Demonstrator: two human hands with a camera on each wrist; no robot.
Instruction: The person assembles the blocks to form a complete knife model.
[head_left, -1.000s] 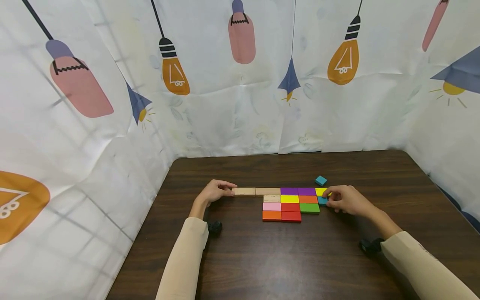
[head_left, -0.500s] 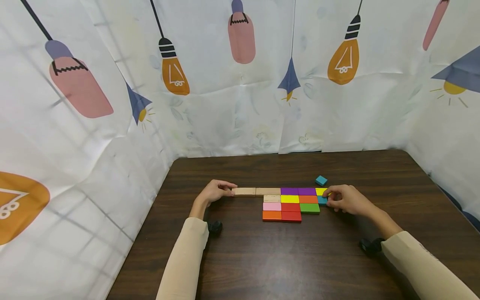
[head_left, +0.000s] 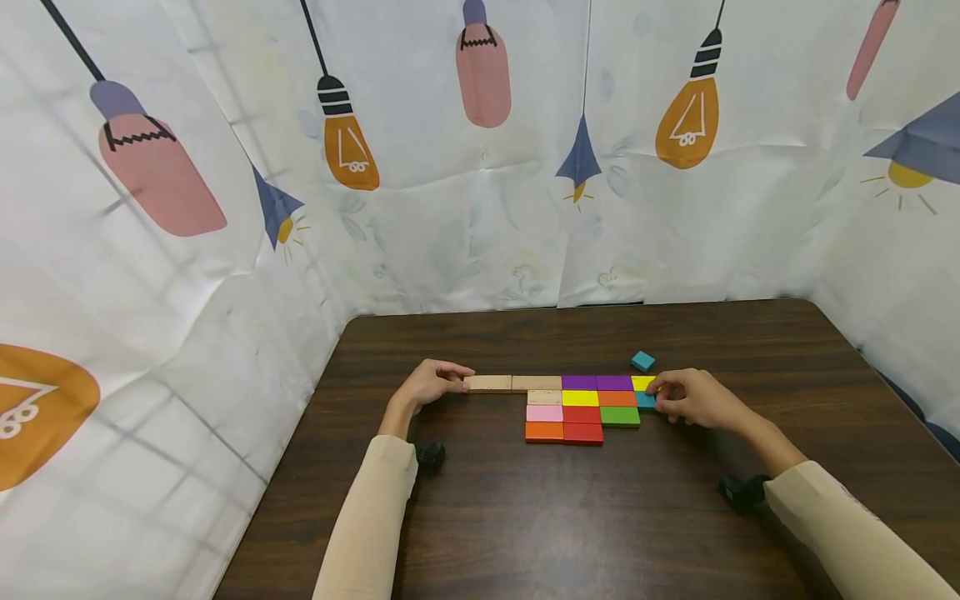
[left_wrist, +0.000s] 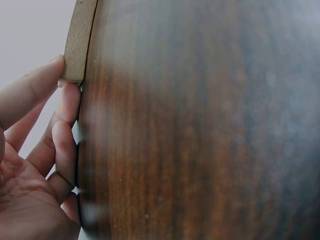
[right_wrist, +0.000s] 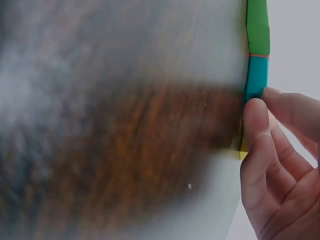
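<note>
In the head view, my left hand holds the left end of a plain wooden block, the outermost piece of the back row. Its fingertips sit at the block's end in the left wrist view. At the right side, my right hand pinches a blue block, thumb and finger at its outer end; the same blue block adjoins a green block in the right wrist view. A yellow block lies behind it, partly hidden by the right fingers.
Purple blocks, an orange block, red blocks and a pink block lie flat in adjoining rows. A loose blue block lies behind them. The dark wooden table meets a patterned curtain at the back.
</note>
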